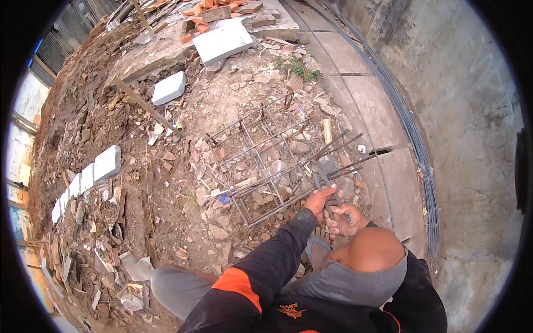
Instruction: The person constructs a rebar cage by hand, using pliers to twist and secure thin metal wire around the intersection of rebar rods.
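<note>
My left hand (320,202) is closed around one dark metal handle of what looks like a pair of pincers (327,208). On the other handle my right hand (345,221) is closed, just right of the left and partly behind my bent knee (375,250). The tool's far end points at the near right corner of a rebar cage (258,147), where several rod ends stick out; whether its jaws touch a rod I cannot tell. The cage, made of crossed rusty bars, lies on the rubble in front of me.
Long steel rods (408,122) run along a grey wall (455,100) on the right, beside concrete slabs (391,180). White blocks (222,43) and orange bricks (214,11) lie farther off. A wooden stake (147,106) leans at the left. My sandalled foot (318,250) is under my hands.
</note>
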`<state>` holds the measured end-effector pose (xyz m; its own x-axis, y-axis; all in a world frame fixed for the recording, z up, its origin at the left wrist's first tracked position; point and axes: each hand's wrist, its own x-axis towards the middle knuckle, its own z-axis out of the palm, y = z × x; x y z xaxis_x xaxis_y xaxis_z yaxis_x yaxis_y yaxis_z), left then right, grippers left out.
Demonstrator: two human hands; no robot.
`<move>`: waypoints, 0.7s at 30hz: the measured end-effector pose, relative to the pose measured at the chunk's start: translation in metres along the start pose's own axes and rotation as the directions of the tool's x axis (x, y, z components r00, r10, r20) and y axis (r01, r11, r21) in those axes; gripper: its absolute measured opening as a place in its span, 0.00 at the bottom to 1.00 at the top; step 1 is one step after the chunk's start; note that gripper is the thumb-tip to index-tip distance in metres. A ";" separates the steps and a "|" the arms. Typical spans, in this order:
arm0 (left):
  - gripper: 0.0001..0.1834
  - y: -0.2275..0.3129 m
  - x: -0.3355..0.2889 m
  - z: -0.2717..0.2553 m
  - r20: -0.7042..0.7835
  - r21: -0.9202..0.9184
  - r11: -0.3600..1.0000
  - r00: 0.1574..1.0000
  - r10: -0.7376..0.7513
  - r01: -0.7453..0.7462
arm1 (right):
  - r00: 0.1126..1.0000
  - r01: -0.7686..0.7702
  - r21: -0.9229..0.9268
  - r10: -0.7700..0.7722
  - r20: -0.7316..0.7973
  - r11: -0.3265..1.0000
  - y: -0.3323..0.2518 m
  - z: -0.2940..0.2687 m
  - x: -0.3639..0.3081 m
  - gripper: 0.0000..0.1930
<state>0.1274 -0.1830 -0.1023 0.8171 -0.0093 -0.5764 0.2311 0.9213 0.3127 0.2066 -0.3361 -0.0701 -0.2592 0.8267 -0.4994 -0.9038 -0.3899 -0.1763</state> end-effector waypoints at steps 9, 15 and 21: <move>0.12 -0.006 0.016 -0.017 0.008 -0.158 0.987 1.000 -0.024 0.025 | 0.896 -0.347 -0.655 0.032 -0.442 0.671 -0.009 0.034 -0.011 0.26; 0.11 -0.026 0.042 -0.017 -0.341 0.229 0.944 0.889 0.305 -0.236 | 0.720 -0.408 -0.912 -0.628 -0.297 -0.036 0.026 0.051 0.005 0.38; 0.19 -0.022 0.035 -0.024 -0.266 0.427 0.891 0.919 0.290 -0.158 | 0.515 -0.690 -0.724 -0.701 -0.494 0.003 0.028 0.014 0.032 0.32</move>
<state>0.1382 -0.1944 -0.1470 0.6775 0.3623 -0.6401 0.3024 0.6561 0.6914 0.1679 -0.3149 -0.0787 0.6678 0.4989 -0.5524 0.4227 -0.8650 -0.2703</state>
